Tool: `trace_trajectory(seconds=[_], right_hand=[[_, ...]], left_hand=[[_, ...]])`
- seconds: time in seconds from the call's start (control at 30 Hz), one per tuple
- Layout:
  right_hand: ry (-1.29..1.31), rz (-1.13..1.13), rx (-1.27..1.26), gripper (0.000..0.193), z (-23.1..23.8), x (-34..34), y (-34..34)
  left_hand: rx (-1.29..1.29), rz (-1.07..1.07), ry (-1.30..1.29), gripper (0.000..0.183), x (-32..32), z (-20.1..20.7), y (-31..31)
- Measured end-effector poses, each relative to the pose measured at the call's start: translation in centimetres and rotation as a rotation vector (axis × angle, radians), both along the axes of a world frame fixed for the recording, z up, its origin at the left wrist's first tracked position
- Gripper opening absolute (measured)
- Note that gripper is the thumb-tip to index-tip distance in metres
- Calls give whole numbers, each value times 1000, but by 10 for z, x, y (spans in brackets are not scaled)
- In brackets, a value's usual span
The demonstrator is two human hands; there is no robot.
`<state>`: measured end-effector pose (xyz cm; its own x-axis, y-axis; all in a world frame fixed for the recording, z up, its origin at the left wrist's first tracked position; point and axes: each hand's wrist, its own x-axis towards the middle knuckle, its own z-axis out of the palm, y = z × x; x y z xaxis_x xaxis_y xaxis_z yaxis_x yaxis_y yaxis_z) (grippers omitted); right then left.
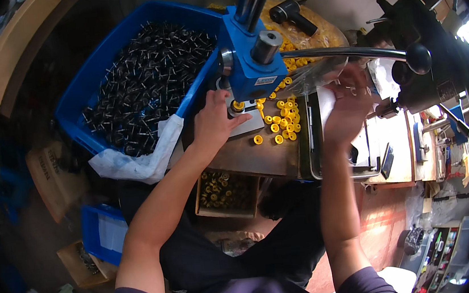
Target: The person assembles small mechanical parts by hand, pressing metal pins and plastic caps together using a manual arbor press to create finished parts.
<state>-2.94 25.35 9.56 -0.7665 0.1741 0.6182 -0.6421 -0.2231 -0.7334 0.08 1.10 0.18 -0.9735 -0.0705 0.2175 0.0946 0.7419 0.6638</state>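
Note:
My left hand (211,121) reaches to the metal fixture under the blue arbor press (251,59). Its thumb and fingers are spread, and a small round yellow cap (237,106) sits on the fixture between them. I see no firm grip on the cap. My right hand (351,103) is raised over the tray area, below the black ball knob (419,58) of the press lever and apart from it. Motion smears its fingers, so what they hold, if anything, does not show. Loose yellow caps (284,121) lie on the bench right of the fixture.
A large blue bin (79,114) of black parts with metal pins stands at left. A wooden drawer (227,211) with small parts is below the bench edge. Behind the press lie a black handheld tool (293,17) and a bag of yellow caps (325,33). Dark machinery (420,41) stands at right.

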Motion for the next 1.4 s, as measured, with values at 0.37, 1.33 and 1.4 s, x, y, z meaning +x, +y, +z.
trace_trajectory(seconds=[0.37, 1.33, 1.4], right_hand=[[16, -184, -233, 36, 55, 58, 19], [-175, 55, -54, 54, 77, -2, 0], [-366, -121, 371, 46, -7, -4, 8]], left_hand=[[68, 55, -18, 39, 1, -12, -7], [69, 123, 36, 41, -2, -9, -5], [186, 137, -44, 40, -6, -17, -6]])
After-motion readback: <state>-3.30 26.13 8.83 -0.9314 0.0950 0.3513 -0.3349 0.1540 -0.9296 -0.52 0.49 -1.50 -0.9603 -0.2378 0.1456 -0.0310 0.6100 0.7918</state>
